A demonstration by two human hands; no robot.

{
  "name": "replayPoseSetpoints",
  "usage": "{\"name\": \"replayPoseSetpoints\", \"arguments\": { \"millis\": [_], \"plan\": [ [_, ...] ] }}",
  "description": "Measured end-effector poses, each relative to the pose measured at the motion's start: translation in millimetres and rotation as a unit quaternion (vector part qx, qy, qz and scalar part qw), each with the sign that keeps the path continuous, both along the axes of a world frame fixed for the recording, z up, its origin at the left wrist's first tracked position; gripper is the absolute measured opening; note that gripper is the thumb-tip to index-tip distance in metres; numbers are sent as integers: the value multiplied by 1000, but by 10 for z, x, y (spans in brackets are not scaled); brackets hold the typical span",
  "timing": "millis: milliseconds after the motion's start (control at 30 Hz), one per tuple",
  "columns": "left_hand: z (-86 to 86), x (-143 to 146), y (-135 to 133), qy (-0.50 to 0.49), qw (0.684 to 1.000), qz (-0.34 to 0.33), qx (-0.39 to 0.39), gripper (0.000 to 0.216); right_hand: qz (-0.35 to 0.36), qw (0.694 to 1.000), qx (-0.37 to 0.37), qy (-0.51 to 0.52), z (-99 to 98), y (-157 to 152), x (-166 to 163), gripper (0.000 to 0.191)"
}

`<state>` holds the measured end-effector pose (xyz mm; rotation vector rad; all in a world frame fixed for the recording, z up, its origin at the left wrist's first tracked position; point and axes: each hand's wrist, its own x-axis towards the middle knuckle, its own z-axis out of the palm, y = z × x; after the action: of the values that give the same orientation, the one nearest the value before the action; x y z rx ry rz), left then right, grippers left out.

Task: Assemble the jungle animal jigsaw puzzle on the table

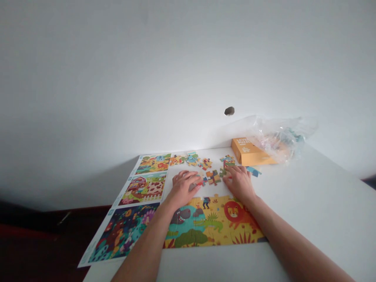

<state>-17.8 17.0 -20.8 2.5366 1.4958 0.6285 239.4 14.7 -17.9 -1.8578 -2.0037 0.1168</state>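
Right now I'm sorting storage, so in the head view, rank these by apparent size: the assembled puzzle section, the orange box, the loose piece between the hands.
1. Assembled puzzle section, though it lies nearest the camera.
2. Orange box, farther back.
3. Loose piece, clearly smallest.

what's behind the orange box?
Behind the orange box lies a crumpled clear plastic bag against the white wall. Its contents look like puzzle pieces, too blurred to tell. The box hides the bag's near edge.
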Motion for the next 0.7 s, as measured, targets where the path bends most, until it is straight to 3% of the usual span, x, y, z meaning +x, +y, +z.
{"name": "replayPoseSetpoints", "arguments": {
  "millis": [200,567,700],
  "plan": [
    [1,20,-2,-18,1000,4,11,24,-59,998,7,4,-37,22,29,45],
    [8,40,-10,-14,1000,15,-8,24,21,997,11,69,-94,78,41,39],
    [14,43,-16,-16,1000,13,-6,24,18,998,20,61,-125,75,23,43]
  ]
}}
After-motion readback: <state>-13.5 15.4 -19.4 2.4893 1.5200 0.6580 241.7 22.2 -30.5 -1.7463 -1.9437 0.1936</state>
